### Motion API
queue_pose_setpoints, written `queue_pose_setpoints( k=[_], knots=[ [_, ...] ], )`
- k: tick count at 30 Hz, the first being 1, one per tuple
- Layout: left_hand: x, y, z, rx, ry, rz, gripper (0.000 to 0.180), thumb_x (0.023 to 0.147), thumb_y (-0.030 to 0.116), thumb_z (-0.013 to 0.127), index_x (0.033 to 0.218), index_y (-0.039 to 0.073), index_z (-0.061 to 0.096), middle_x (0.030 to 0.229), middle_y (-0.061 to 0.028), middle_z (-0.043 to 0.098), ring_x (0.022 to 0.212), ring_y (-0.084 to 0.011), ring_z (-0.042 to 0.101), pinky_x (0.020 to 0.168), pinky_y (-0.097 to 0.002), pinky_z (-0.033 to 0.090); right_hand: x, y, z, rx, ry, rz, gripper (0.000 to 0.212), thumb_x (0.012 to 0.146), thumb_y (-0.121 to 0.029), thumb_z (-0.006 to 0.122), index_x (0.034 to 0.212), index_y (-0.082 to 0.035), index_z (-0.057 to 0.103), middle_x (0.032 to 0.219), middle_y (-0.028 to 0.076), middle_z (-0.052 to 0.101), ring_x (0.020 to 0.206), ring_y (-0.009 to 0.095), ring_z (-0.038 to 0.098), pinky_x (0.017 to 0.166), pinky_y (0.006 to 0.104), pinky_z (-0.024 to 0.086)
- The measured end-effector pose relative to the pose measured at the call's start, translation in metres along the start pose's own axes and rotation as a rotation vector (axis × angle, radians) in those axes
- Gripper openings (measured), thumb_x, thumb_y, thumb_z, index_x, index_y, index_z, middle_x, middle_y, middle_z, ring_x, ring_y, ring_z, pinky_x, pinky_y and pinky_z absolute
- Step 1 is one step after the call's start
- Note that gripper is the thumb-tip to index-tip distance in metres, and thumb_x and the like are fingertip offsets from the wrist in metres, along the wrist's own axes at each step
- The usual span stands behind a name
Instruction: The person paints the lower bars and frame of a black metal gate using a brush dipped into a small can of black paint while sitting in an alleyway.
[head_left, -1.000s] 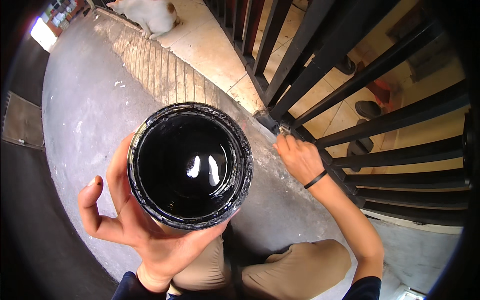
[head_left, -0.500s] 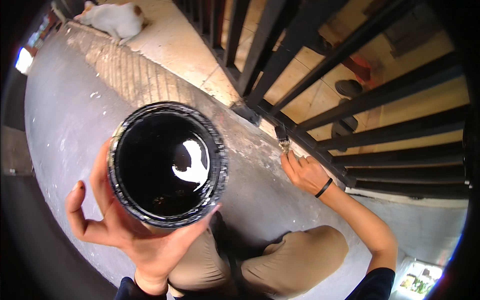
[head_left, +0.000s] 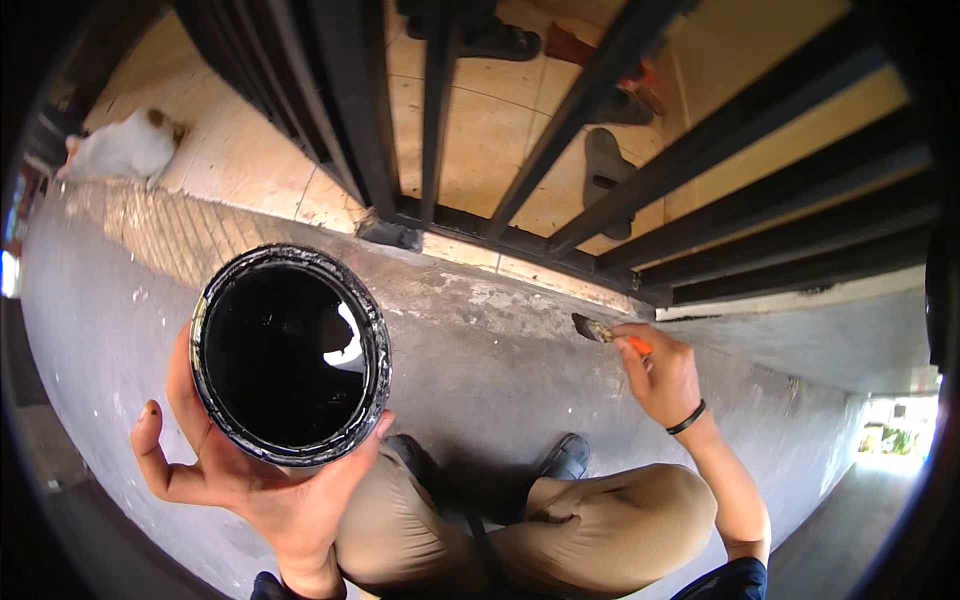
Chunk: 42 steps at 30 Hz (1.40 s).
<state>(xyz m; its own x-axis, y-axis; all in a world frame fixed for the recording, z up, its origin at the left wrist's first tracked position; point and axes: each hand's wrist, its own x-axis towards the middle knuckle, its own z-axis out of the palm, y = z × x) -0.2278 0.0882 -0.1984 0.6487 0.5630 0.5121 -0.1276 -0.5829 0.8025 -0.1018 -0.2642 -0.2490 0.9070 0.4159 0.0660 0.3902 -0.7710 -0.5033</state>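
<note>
My left hand grips a round open can of black paint, holding it up close to the camera. Light glints off the wet paint inside, and the rim is smeared black. To the right, my right hand pinches the orange handle of a paintbrush with dark bristles. The bristles point left, above the grey floor strip just short of the railing's base. A black slatted railing runs along the upper right, apart from the brush.
A white cat with brown patches lies on the tiles at the far left. Behind the bars stand several dark shoes, one a grey slipper. A raised ledge borders the railing. My bent knees are below.
The view has turned, and the railing now lies more across the top. My right hand has drawn the brush back from the railing's lower bar. My left hand still holds the can.
</note>
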Motion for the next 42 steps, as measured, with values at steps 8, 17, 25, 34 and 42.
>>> queue_pose_setpoints(
  k=[8,17,25,34,42],
  knots=[
    [-0.007,0.022,0.036,-0.085,-0.054,-0.016,0.142,0.06,0.015,0.107,0.156,0.015,0.002,0.162,-0.0251,0.038,0.139,-0.0395,0.057,0.12,-0.0516,0.055,-0.028,0.009,-0.073,0.548,0.21,0.397,0.02,0.109,-0.016,0.067,0.111,0.003,0.074,0.089,0.009,0.078,0.069,0.013,0.074,0.06,0.0253,0.055],
    [-0.021,0.036,0.053,-0.05,-0.087,-0.019,0.131,0.063,0.002,0.099,0.155,0.016,0.007,0.163,-0.0232,0.037,0.141,-0.0364,0.054,0.12,-0.0513,0.054,-0.088,-0.107,-0.122,0.427,0.458,0.28,0.039,0.105,-0.034,0.073,0.101,0.004,0.065,0.085,0.014,0.07,0.07,0.019,0.071,0.067,0.0311,0.057],
    [-0.032,0.041,0.093,-0.029,-0.399,0.042,0.129,0.063,0.004,0.099,0.154,0.017,0.009,0.163,-0.0222,0.04,0.144,-0.0343,0.051,0.122,-0.0481,0.049,-0.09,-0.054,-0.107,0.634,0.623,-0.262,0.019,0.088,-0.003,0.075,0.096,0.014,0.074,0.074,0.023,0.071,0.062,0.028,0.069,0.06,0.0358,0.055],
    [-0.036,0.058,0.132,0.109,-0.836,0.196,0.121,0.061,0.012,0.105,0.143,0.016,0.017,0.152,-0.0285,0.054,0.138,-0.0455,0.059,0.114,-0.0557,0.049,-0.094,-0.026,-0.124,0.803,0.569,-0.051,0.023,0.086,0.0,0.078,0.098,0.018,0.07,0.079,0.024,0.073,0.062,0.027,0.07,0.056,0.0352,0.054],
    [-0.035,0.079,0.171,0.345,-1.043,0.401,0.117,0.06,0.019,0.107,0.139,0.006,0.022,0.149,-0.0288,0.058,0.127,-0.0437,0.069,0.111,-0.0485,0.057,-0.108,-0.013,-0.136,0.808,0.47,0.14,0.022,0.08,0.015,0.079,0.1,0.019,0.07,0.084,0.023,0.078,0.074,0.025,0.078,0.069,0.0299,0.063]
  ],
)
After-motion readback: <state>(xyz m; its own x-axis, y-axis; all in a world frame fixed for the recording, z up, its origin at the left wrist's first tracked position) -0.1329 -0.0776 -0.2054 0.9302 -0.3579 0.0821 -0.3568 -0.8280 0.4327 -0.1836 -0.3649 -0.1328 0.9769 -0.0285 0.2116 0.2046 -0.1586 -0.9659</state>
